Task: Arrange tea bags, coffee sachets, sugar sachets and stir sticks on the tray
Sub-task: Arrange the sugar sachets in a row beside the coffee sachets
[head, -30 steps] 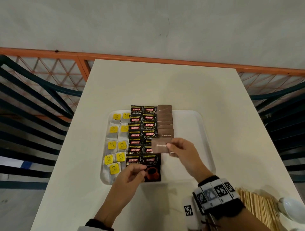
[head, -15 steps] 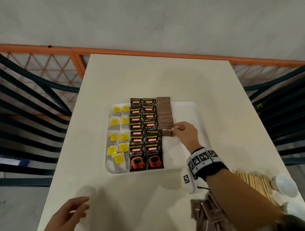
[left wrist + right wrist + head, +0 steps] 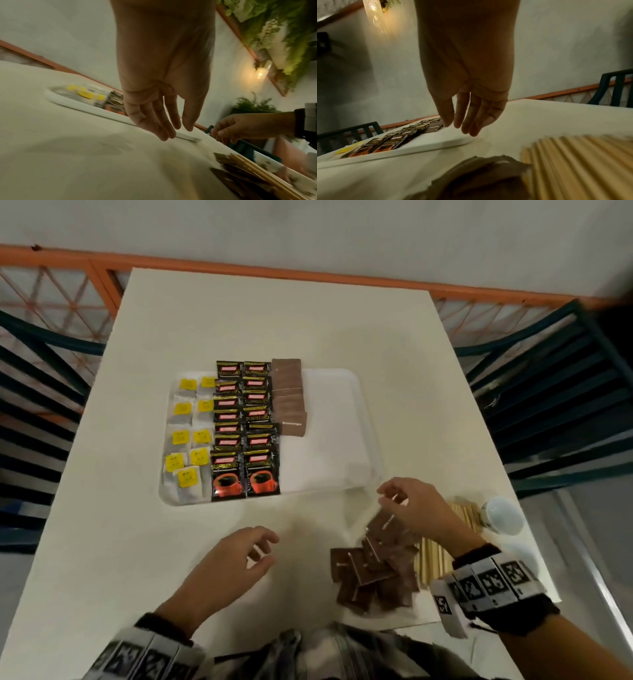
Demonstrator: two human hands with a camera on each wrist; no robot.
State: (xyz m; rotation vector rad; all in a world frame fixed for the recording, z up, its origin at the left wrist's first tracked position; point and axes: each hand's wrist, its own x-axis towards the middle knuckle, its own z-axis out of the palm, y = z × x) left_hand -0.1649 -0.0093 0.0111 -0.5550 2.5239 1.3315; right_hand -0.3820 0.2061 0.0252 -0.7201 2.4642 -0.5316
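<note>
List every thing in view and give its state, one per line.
Tray: right part bare.
Tea bags: in rows on tray.
Coffee sachets: overlapped in two columns.
Sugar sachets: column begun.
Loose sugar sachets: heaped off tray.
Stir sticks: off tray.
Left hand: empty.
Right hand: empty.

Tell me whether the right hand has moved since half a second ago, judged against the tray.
Yes. The right hand has left the brown sugar sachets on the tray and come back toward the person, off the tray's near right corner, above the loose sugar sachet pile.
</note>
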